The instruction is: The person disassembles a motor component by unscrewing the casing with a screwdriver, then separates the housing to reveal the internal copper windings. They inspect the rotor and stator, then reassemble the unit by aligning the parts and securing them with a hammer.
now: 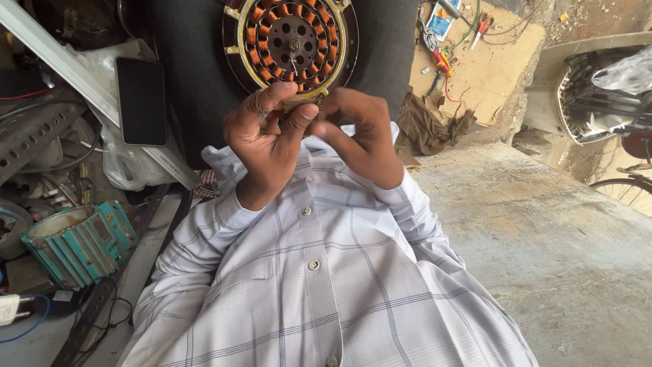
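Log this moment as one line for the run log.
left hand: pinching small part | right hand: fingertips on same part | motor stator: just beyond hands

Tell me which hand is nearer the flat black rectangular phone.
Left. The left hand is to the right of the phone, not touching it; the right hand lies farther right, beyond the left.

We see a round motor stator (291,42) with copper-orange coils ringing a perforated dark hub, lying flat on our lap.
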Demonstrator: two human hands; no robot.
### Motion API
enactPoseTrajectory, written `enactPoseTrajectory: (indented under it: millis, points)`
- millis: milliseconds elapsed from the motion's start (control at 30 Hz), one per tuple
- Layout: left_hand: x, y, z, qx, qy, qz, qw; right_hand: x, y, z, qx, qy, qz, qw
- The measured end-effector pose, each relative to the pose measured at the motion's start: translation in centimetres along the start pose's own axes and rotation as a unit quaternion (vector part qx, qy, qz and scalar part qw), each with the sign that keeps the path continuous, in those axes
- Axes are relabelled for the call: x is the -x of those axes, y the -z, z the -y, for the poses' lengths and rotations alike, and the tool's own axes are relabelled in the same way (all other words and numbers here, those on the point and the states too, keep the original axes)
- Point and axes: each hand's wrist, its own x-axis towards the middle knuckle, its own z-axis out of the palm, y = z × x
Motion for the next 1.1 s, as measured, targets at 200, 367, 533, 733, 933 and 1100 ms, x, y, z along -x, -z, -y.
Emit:
enactPoseTrajectory:
  millis: [200, 367, 533, 733, 933, 1100]
  points:
    - [-3.0, -2.4, -2.2, -0.036, 0.041, -0.068, 0.996, 1.4, 0.7, -2.6, 0.04, -0.001, 0.039, 0.998]
    - [-6.5, 0.2, -1.8, -0.022, 0.02, -0.193, 0.981, 5.4, 10.1, -5.7, -0.168, 0.164, -0.273, 0.933]
    - [-2.5, 0.6, 0.4, -0.074, 0.006, -0.065, 0.995, 10.4, 24.4, -10.3, 0.371, 0.087, -0.356, 0.853]
    - [-1.9, -2.7, -0.1, -0.013, 0.031, -0.026, 0.999, 8.1, 21.8, -8.6, 0.399, -0.08, -0.285, 0.868]
    - [-2.4, -4.4, -1.1, -0.013, 0.052, 0.034, 0.998, 1.5, 8.6, -1.7, -0.009, -0.021, -0.025, 0.999]
    - [-2.0, -3.0, -0.9, -0.028, 0.053, 0.045, 0.997, -1.0, 3.4, -0.3, 0.013, -0.001, 0.002, 1.0]
